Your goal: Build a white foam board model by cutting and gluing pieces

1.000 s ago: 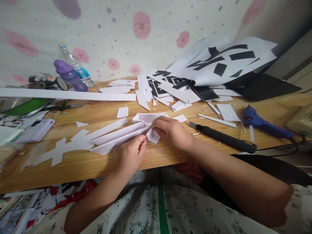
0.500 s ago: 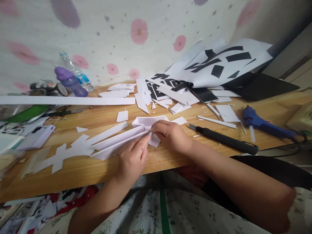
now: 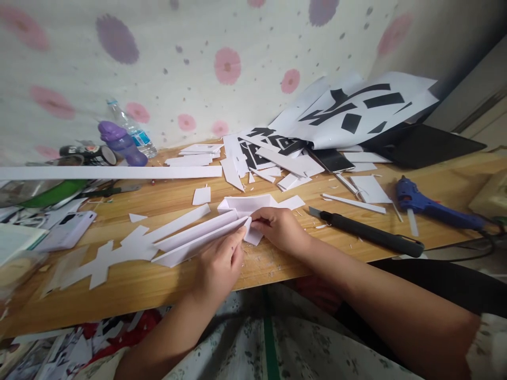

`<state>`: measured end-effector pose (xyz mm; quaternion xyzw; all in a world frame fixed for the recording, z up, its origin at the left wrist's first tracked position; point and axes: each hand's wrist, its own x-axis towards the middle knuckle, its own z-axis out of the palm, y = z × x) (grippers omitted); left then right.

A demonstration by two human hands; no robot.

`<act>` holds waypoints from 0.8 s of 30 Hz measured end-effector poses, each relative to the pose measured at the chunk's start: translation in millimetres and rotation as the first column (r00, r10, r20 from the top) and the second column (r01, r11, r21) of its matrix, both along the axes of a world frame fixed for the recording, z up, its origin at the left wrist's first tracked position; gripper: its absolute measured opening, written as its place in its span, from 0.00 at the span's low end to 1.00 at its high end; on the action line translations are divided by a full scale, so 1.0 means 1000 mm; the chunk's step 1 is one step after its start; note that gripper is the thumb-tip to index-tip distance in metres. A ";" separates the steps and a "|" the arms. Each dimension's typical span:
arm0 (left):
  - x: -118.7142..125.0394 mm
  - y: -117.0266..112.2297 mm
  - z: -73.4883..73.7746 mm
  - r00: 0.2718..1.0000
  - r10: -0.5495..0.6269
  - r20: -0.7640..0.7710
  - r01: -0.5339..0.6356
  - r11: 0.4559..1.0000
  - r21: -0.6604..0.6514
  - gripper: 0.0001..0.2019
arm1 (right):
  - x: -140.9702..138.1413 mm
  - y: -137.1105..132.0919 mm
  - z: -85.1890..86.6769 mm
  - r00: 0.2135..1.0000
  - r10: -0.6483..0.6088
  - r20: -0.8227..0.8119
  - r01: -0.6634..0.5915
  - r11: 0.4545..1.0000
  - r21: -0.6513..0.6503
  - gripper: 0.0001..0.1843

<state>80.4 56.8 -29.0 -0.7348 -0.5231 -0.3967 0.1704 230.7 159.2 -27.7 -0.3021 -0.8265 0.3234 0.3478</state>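
A white foam-board piece with upright side walls (image 3: 198, 241) lies on the wooden table, its long arm running to the left and a short walled part at the back. My left hand (image 3: 223, 256) presses the near strip wall between thumb and fingers, close to its right end. At that same end my right hand (image 3: 279, 227) pinches the wall's corner, fingertips curled round it. Both hands' fingertips nearly meet there. A flat white cutout (image 3: 114, 256) adjoins the left end of the long arm. Under the fingers the joint itself is partly hidden.
A black utility knife (image 3: 370, 232) with its blade out lies right of my hands, and a blue glue gun (image 3: 431, 203) beyond it. Foam-board scraps (image 3: 285, 158) cover the back. A purple-lidded bottle (image 3: 121, 143), a phone (image 3: 65, 230) and a long white strip (image 3: 111, 172) are at left.
The view has tilted up slightly, so everything sits a little lower in it. My right fingertips have shifted slightly at the wall's corner; my left hand keeps its hold.
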 end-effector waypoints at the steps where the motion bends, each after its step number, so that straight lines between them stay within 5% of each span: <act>1: -0.001 0.000 0.000 1.000 -0.011 0.019 0.012 1.000 -0.024 0.13 | 0.000 0.000 0.000 1.000 0.002 0.007 -0.002 1.000 -0.009 0.07; 10: -0.006 -0.006 0.005 0.998 -0.003 0.067 0.016 0.979 -0.202 0.15 | -0.001 -0.003 0.000 0.999 0.004 0.039 -0.004 1.000 -0.022 0.10; 24: -0.006 -0.009 -0.002 0.998 0.024 -0.059 -0.034 0.982 -0.183 0.21 | -0.001 -0.004 -0.004 0.999 -0.012 0.046 0.012 1.000 -0.009 0.09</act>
